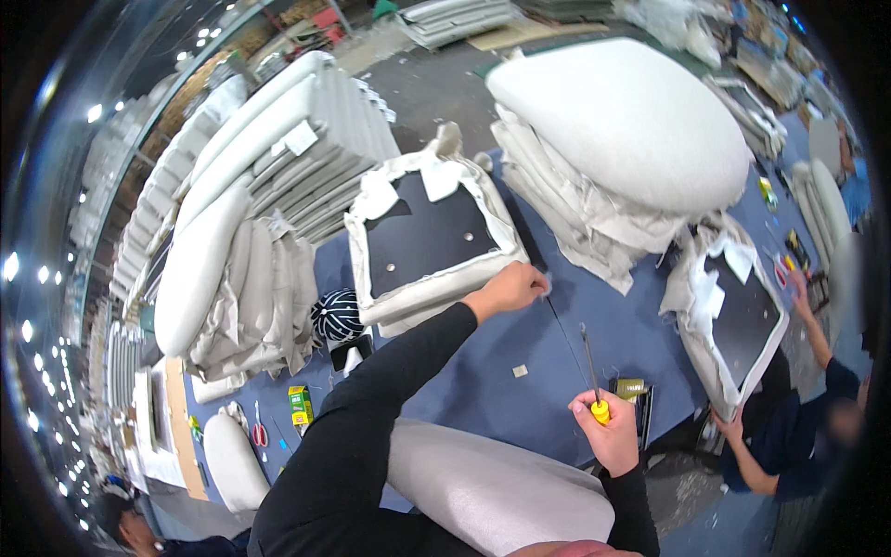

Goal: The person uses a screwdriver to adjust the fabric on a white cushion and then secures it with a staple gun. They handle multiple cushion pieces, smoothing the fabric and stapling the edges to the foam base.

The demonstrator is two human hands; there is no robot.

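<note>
My left hand (509,288) reaches out over the blue table (492,371) and pinches the corner of a seat cushion (427,237) lying underside up, its black panel framed by loose beige fabric. A thin dark thread or cord seems to run from those fingers toward my right hand. My right hand (608,432) is closed on a yellow-handled tool (594,376) whose slim metal shaft points up and away. A padded grey cushion (492,487) lies just below my arms at the near edge.
Stacks of beige cushions and covers (269,158) stand at left, and a big rounded pad (631,116) tops a pile at right. Another person's hands (798,288) hold a second upturned cushion (733,316). A striped ball (336,314), small box (300,404) and scissors (259,433) lie on the table.
</note>
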